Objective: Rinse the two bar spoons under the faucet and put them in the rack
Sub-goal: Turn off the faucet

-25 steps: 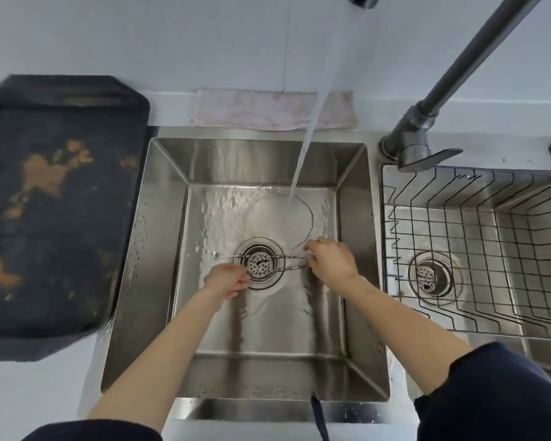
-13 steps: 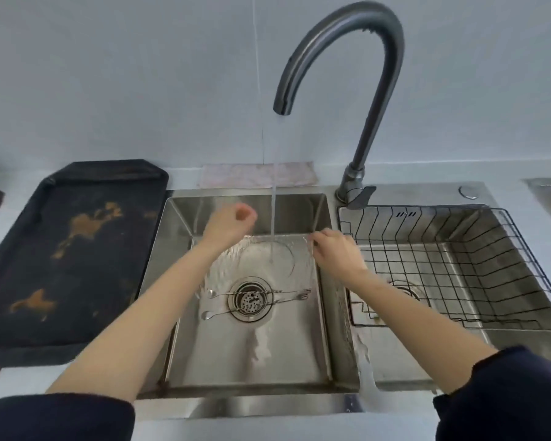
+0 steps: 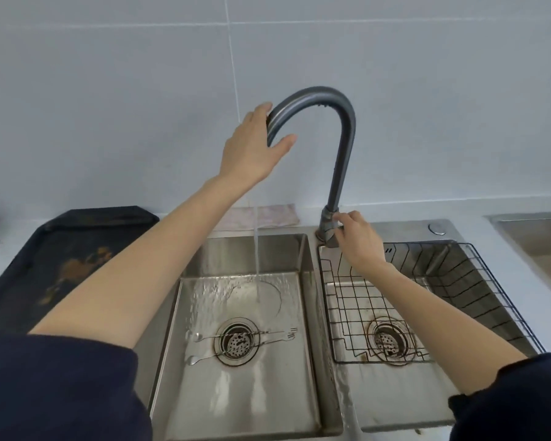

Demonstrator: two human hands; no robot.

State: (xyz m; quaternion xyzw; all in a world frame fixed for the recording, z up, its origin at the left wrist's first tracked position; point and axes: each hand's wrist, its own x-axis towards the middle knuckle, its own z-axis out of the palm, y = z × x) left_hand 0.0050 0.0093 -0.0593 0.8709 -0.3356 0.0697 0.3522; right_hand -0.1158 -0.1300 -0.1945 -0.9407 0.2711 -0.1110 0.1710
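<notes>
Two thin steel bar spoons lie across the drain on the floor of the left sink basin (image 3: pixel 303 259): one bar spoon (image 3: pixel 204 336) farther back, the other bar spoon (image 3: pixel 201 358) nearer me, fork ends to the right. The grey gooseneck faucet (image 3: pixel 344 148) runs a thin stream into that basin. My left hand (image 3: pixel 252 148) is wrapped around the spout's outlet end. My right hand (image 3: pixel 360 241) rests on the faucet's lever at its base. A black wire rack (image 3: pixel 477 281) sits in the right basin. Neither hand touches a spoon.
A dark tray (image 3: pixel 77 249) with brown stains lies on the counter left of the sinks. A pinkish cloth (image 3: pixel 274 216) lies behind the left basin. Another steel basin edge (image 3: pixel 535 230) shows at far right. A round button (image 3: pixel 435 228) sits behind the rack.
Both hands left the spoons on the drain and rose. The left hand went up to the spout's end, the right hand to the lever. The camera tilted upward.
</notes>
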